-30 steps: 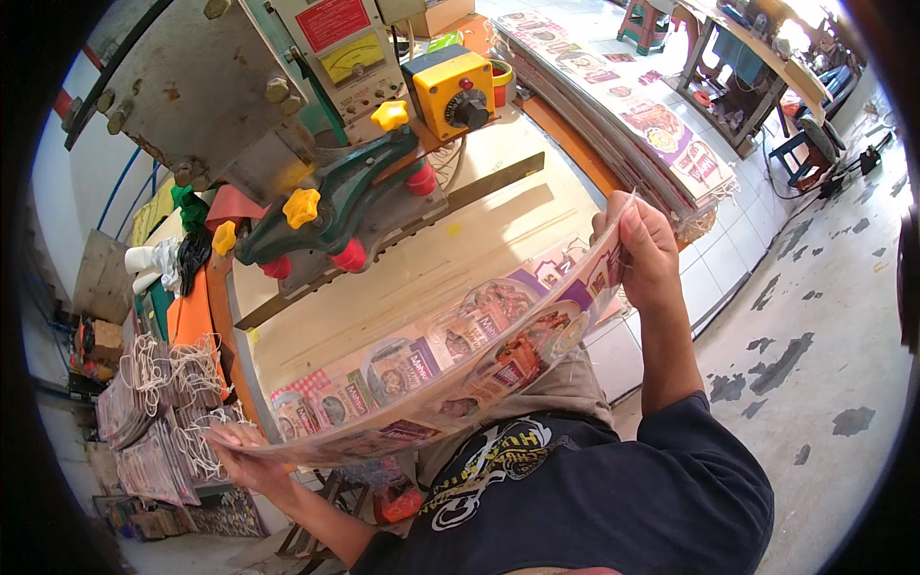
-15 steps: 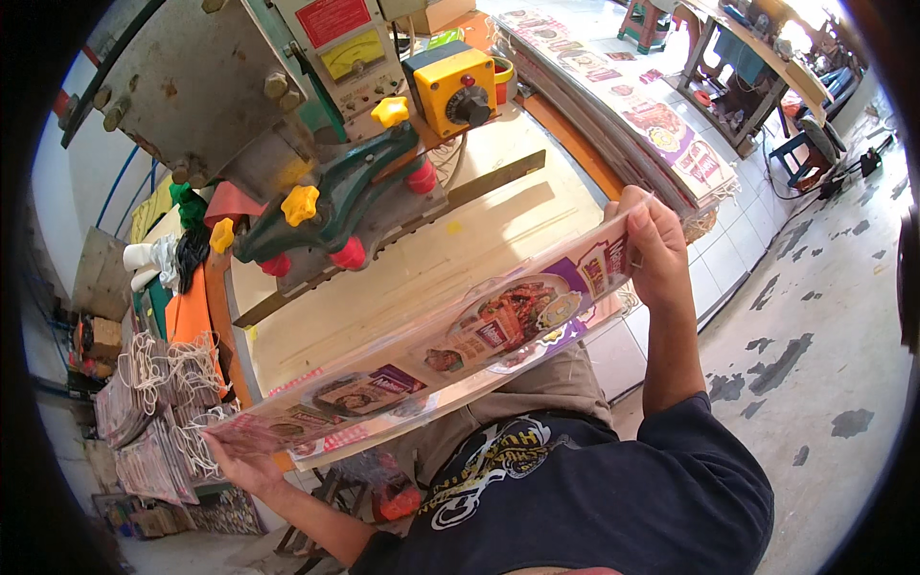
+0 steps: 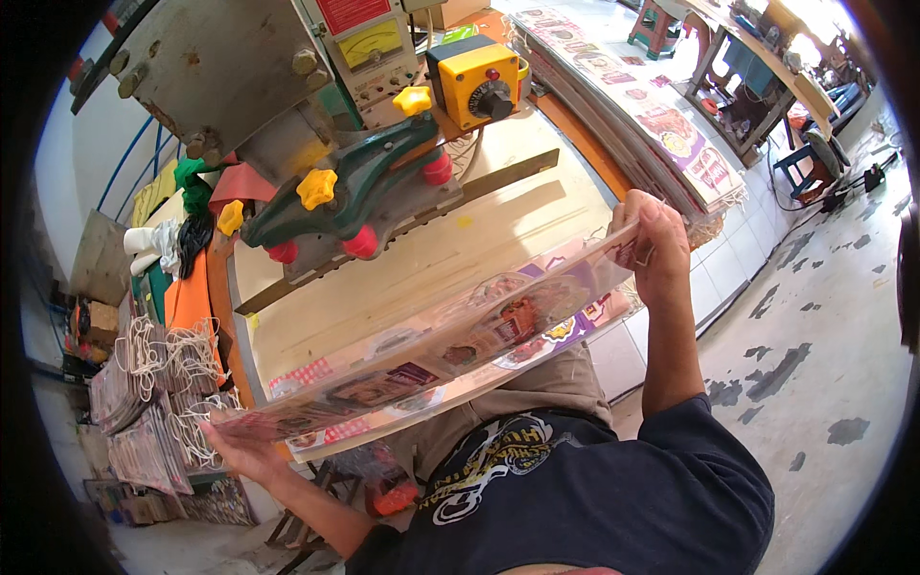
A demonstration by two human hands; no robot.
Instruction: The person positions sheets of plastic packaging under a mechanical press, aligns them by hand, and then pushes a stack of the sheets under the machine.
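A long printed plastic banner (image 3: 460, 353) with food pictures stretches between my two hands, over the near edge of the pale work board (image 3: 335, 331). At its left end, my left hand (image 3: 241, 452) grips the edge with thumb and fingers. My right hand (image 3: 659, 244) is closed on the right end, held higher and farther away. Another printed sheet (image 3: 594, 321) shows below and behind the banner, partly hidden by it; I cannot tell whether the two are joined. Beyond them a press machine (image 3: 369, 192) with green arms, yellow star knobs and red caps stands over the board.
A metal bar (image 3: 508, 180) crosses the board under the press. A yellow control box (image 3: 477, 86) with a black dial sits behind. A stack of printed banners (image 3: 661, 115) lies at the right. Bundles with white cords (image 3: 144, 412) are at the left. A stool (image 3: 655, 27) stands far back.
The banner has tilted, so its printed face looks narrower and duller. More of the sheet behind it shows along the board. Both hands keep their grip.
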